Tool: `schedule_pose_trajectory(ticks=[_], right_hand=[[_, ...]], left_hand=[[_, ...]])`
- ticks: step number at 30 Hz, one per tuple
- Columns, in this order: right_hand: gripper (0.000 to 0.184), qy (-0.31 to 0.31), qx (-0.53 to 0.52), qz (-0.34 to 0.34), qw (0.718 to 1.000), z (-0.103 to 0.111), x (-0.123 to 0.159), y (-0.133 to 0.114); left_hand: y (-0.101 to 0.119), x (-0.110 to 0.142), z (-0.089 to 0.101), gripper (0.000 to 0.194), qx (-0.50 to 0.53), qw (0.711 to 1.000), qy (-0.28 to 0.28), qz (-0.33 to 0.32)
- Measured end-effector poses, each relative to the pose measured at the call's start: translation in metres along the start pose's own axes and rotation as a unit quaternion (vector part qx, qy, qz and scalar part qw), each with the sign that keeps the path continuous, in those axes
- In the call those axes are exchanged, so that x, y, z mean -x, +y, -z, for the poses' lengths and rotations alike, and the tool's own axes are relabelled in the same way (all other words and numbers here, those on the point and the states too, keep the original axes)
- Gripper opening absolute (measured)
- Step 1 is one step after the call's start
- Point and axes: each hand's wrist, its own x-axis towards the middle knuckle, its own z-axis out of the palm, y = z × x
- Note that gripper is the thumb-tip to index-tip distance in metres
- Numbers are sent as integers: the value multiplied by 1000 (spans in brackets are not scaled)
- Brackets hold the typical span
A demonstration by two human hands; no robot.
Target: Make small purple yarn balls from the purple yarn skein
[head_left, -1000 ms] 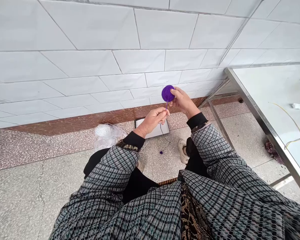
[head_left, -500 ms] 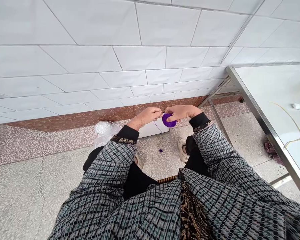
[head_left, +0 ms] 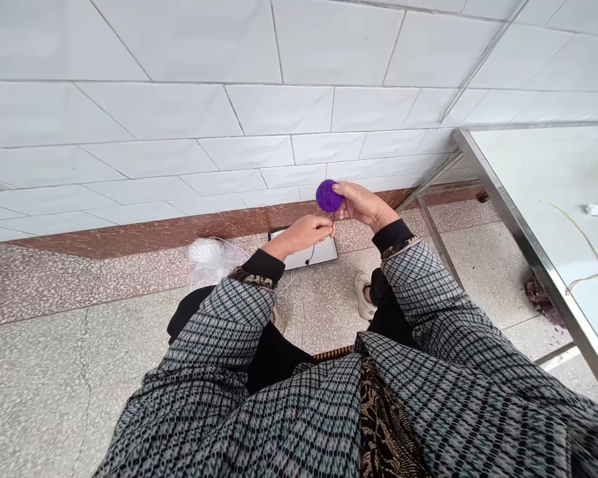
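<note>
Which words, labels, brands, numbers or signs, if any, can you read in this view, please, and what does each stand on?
None can be read.
Purple yarn ball: no lettering shows.
Gold-patterned band on the left sleeve: too small to tell whether it holds letters.
Table's metal edge: faint marks, too blurred to read.

No lettering, label, brand, number or sign can be read anywhere in view. A faint mark (head_left: pixel 502 194) along the rim of the metal-edged counter (head_left: pixel 537 255) is too small to tell as writing or otherwise.
</note>
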Motion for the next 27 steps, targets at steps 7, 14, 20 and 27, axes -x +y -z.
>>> schedule_pose_trajectory(ticks=[7, 14, 20, 27], right_hand=[[22, -196, 219, 2, 956, 18, 8, -2], [26, 92, 408, -40, 908, -2, -3, 2], [28, 32, -1, 11, 999, -4, -7, 4], [45, -185, 64, 50, 979, 20, 8, -1]], left_hand=[[1, 3, 19, 21, 10, 997, 68, 19], [9, 8, 18, 23, 41, 998, 51, -20], [9, 6, 13, 26, 25, 998, 25, -43], [6, 3, 14, 26, 2, 999, 45, 14]])
